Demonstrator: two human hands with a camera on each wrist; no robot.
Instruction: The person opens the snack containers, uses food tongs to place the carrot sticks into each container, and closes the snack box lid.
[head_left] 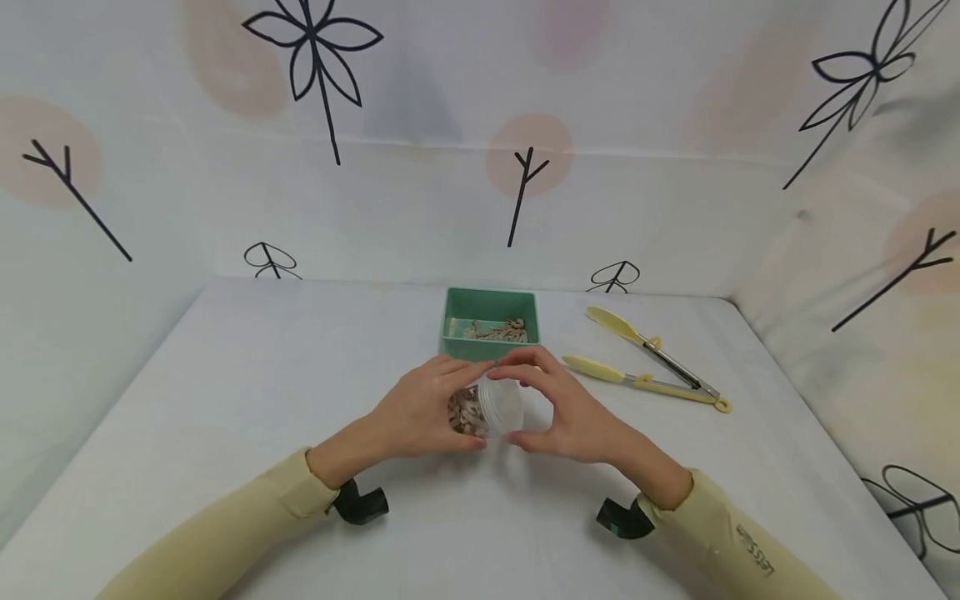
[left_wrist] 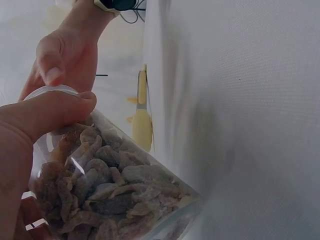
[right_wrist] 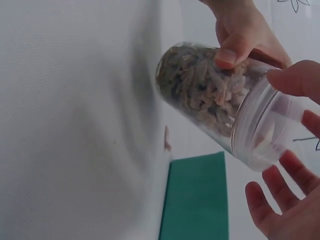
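A clear plastic jar [right_wrist: 200, 90] filled with small, shrivelled brown-grey dried pieces [left_wrist: 110, 185] is tipped on its side above the table, its lid end facing right in the head view. My left hand [head_left: 423, 408] grips the jar's body, thumb on the near side and fingers round the far side. Around the clear, ridged lid [right_wrist: 265, 125] curves my right hand [head_left: 573, 412]; its thumb and fingertips are right at the lid's rim. Beyond both hands stands a green tray [head_left: 491, 349] with more dried pieces [head_left: 498, 331] in it.
To the right of the tray lie yellow-tipped tongs [head_left: 675, 364], spread apart on the white-covered table [head_left: 322, 358]. A patterned cloth [head_left: 420, 217] rises behind the table and along its sides. Dark fittings [head_left: 362, 504] hang below each sleeve cuff.
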